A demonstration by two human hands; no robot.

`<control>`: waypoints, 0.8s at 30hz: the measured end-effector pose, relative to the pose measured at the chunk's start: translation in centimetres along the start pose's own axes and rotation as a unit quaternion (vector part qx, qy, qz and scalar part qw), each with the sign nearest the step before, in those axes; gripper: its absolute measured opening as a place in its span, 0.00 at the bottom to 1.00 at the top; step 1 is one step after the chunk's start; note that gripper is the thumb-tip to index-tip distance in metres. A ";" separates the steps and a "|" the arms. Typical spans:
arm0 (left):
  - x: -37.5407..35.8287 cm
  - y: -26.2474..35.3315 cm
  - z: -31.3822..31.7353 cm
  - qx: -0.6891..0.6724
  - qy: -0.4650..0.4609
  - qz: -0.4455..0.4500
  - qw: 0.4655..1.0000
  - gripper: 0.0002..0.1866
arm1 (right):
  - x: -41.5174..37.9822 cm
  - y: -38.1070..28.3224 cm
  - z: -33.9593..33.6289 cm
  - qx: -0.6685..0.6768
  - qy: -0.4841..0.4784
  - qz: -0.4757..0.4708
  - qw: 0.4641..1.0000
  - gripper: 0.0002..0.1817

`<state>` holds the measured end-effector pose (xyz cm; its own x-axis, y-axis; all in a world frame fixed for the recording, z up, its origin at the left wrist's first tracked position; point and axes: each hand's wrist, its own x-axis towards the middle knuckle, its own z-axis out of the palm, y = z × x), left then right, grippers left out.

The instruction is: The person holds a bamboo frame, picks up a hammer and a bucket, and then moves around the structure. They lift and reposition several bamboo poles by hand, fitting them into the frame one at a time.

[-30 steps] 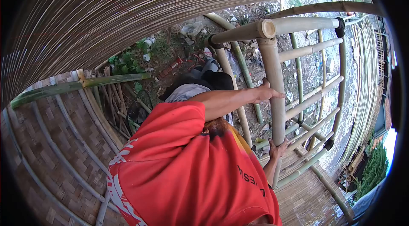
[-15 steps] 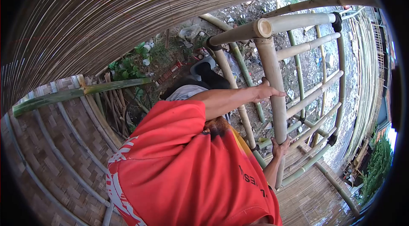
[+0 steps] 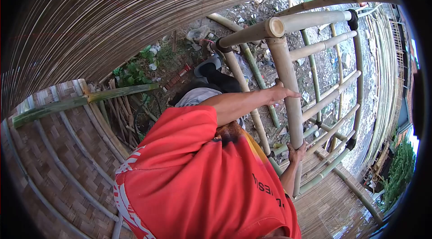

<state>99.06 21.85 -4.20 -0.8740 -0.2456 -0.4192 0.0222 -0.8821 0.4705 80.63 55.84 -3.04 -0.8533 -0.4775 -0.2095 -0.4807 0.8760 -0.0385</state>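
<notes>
Your left hand [image 3: 280, 93] and right hand [image 3: 297, 152] both have their fingers closed around the thick pole [image 3: 294, 122], which is the bamboo frame's [image 3: 330, 97] near side; the left grips nearer the frame's cut-end corner.

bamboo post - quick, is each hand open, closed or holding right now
Left hand: holding the thick bamboo post, fingers partly wrapped.
Right hand: holding the same post, lower in the picture.
</notes>
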 end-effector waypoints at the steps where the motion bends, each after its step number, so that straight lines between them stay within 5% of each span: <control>1: 0.4 -0.2 -0.1 -0.002 0.018 -0.002 1.000 0.53 | -0.1 0.1 0.0 0.001 0.002 0.000 1.000 0.53; 24: 0.7 -3.3 -4.8 -0.012 0.111 -0.028 0.993 0.31 | -1.5 -2.3 1.8 -0.010 0.034 0.009 0.999 0.53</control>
<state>100.68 22.69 -9.74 -0.7463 -0.2752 -0.6060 -0.0098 -0.9059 0.4234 83.35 54.61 -4.36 -0.8732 -0.4658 -0.1432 -0.4687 0.8832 -0.0149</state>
